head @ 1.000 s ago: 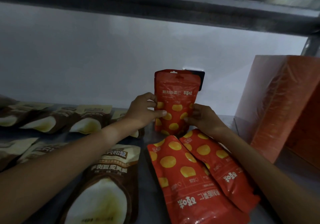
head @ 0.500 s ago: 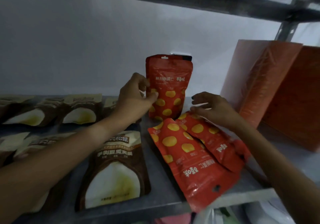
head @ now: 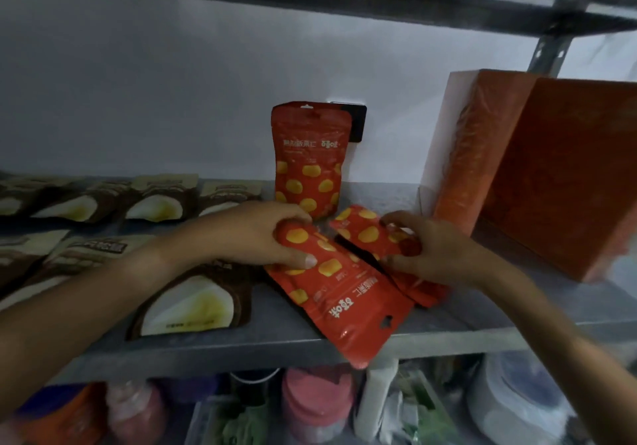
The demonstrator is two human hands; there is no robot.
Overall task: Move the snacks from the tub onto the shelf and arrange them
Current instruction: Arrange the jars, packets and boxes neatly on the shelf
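Both hands on flat red snack pouches, gray shelf (head: 275,341)
L hand (head: 262,234) fingers grasping front pouch (head: 348,293); R hand (head: 434,251) clenched on rear pouch (head: 365,234); 3rd pouch (head: 310,158) upright by wall

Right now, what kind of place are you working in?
Likely a storeroom or shop stockroom: a metal rack shelf holds rows of brown snack pouches, red pouches and orange boxes.
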